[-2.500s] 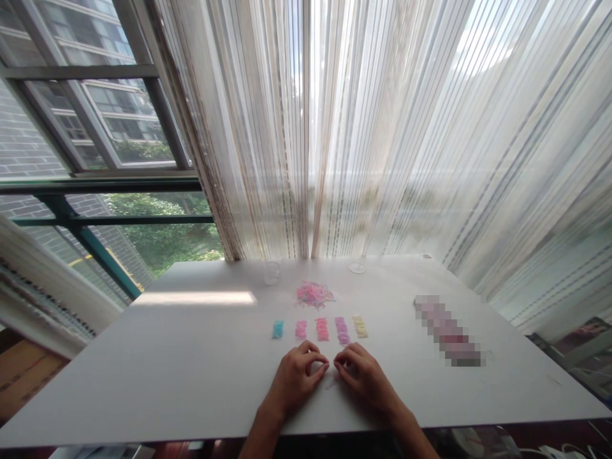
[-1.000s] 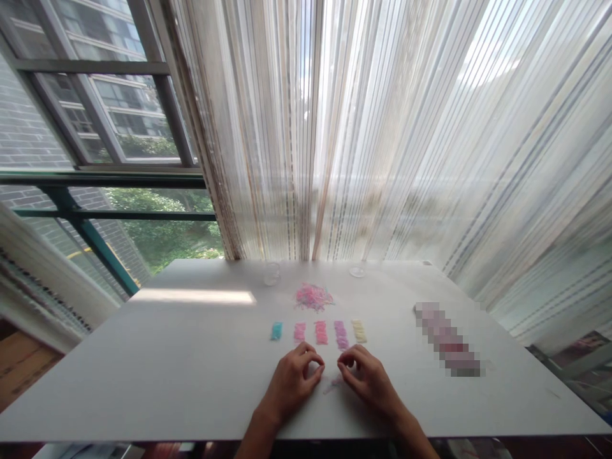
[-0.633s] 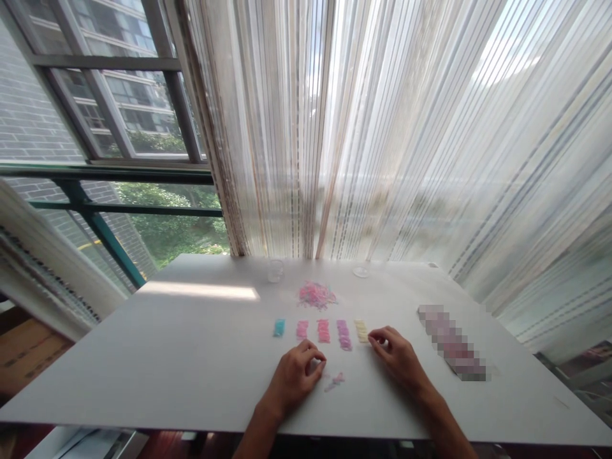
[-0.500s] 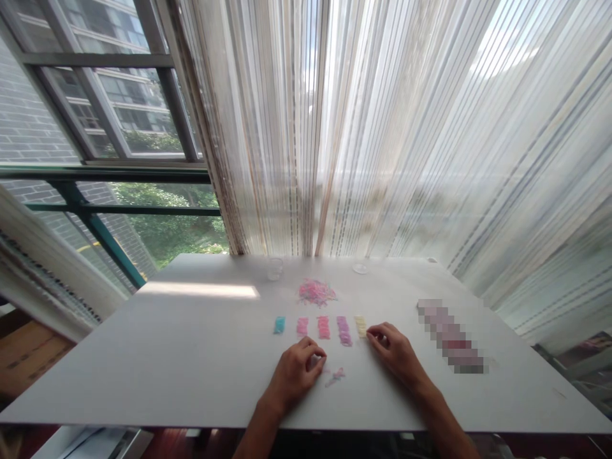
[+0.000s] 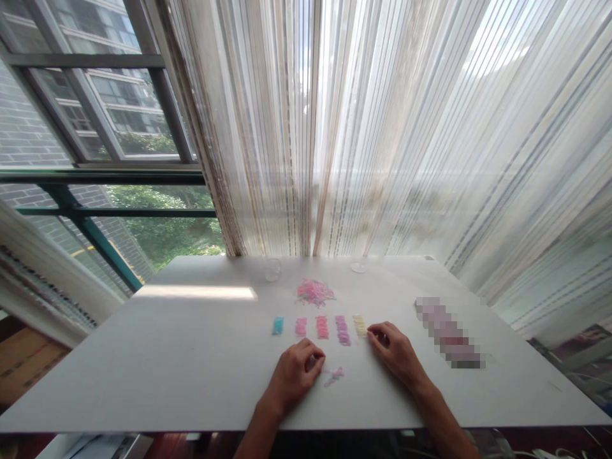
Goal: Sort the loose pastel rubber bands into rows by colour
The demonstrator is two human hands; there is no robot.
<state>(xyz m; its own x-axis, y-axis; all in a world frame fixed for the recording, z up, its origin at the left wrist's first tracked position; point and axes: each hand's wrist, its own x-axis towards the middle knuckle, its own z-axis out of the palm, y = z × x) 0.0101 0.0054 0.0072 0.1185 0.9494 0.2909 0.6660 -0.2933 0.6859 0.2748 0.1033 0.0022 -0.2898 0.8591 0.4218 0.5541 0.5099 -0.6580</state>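
Note:
My left hand (image 5: 297,371) rests on the white table (image 5: 191,370), thumb and fingertips pinched together beside a small loose cluster of pink and bluish pieces (image 5: 334,377). What that pinch holds, if anything, is too small to make out. My right hand (image 5: 393,347) is also closed in a pinch, its fingertips at the lower right edge of a column of yellow pieces (image 5: 359,326). Left of it stand similar columns: purple pieces (image 5: 342,331), deeper pink pieces (image 5: 322,327), light pink pieces (image 5: 301,327) and turquoise pieces (image 5: 278,326).
Behind the columns lies a larger mixed heap of mostly pink pieces (image 5: 314,292). A clear cup (image 5: 273,269) and a clear round lid or dish (image 5: 358,265) stand near the far edge. A pixelated flat object (image 5: 449,335) lies at right. Curtains (image 5: 363,127) hang behind the table.
The whole view has shifted slightly. Both hands keep nearly the same places and pinched poses, and the columns look the same.

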